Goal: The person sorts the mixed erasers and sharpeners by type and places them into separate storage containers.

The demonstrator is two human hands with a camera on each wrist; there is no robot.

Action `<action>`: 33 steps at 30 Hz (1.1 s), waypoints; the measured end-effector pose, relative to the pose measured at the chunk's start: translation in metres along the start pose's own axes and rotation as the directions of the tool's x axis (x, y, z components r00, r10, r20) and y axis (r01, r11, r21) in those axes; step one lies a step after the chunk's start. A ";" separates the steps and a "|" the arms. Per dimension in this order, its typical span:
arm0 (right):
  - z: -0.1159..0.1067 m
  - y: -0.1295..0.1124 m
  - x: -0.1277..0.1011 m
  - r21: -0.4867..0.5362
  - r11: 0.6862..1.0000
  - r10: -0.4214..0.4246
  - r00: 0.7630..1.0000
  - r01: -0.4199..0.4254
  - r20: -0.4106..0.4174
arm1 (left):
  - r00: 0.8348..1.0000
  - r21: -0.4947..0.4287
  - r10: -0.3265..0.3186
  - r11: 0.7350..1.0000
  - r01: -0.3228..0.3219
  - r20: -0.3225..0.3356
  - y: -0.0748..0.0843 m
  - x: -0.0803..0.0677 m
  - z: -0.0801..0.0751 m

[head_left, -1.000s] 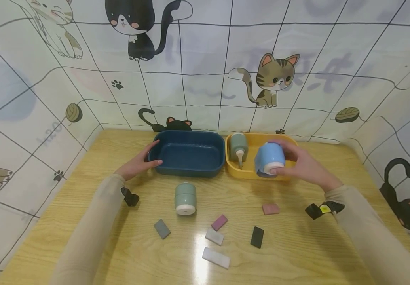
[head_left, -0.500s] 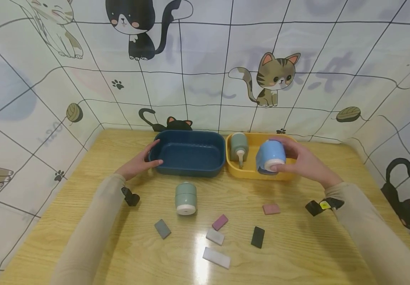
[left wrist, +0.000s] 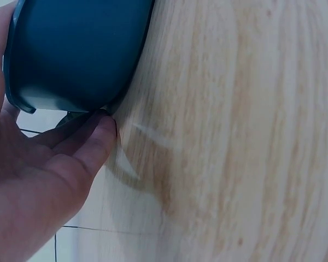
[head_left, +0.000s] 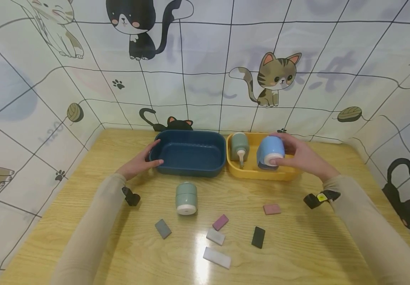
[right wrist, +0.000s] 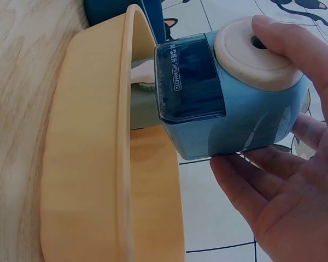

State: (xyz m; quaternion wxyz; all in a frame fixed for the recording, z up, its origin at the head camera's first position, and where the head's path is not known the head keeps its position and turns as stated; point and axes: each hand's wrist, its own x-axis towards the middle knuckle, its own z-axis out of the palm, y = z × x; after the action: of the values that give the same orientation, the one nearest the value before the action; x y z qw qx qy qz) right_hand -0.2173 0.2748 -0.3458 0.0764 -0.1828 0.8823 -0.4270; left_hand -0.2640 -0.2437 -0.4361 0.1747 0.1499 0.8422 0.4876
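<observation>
My left hand (head_left: 138, 163) rests against the left end of a dark blue bin (head_left: 190, 173), thumb and fingers spread along it. The left wrist view has that hand (left wrist: 49, 174) touching the bin's outside (left wrist: 82, 60). A light blue pencil sharpener (head_left: 272, 147) is held in my right hand (head_left: 302, 158) over the yellow bin (head_left: 247, 174). In the right wrist view the sharpener (right wrist: 246, 120) shows a cream disc with a hole and a clear, dark-tinted drawer; thumb and fingers grip it. Inside the yellow bin lies a green item (head_left: 239, 145) with a white crank-like part.
On the wooden table (head_left: 130, 245) a green rounded item (head_left: 186, 198) with a white end stands before the blue bin. Several small blocks lie nearer, among them a grey one (head_left: 163, 228), a black one (head_left: 258, 237) and a white one (head_left: 217, 257). A cat-patterned sheet (head_left: 205, 91) stands behind.
My right hand has moved the light blue pencil sharpener slightly away from me, further over the yellow bin. The left hand stays at the blue bin.
</observation>
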 end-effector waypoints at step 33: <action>-0.002 0.013 0.028 0.046 0.986 0.155 0.985 -0.159 0.081 | 1.000 -0.006 -0.012 1.000 0.012 0.000 0.001 -0.001 0.001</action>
State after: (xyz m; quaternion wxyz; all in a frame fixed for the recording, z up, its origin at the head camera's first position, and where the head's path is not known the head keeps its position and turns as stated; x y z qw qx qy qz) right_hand -0.2475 0.2727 -0.3540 0.1484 -0.1268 0.8789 -0.4353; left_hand -0.2624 -0.2432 -0.4354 0.1780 0.1442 0.8416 0.4891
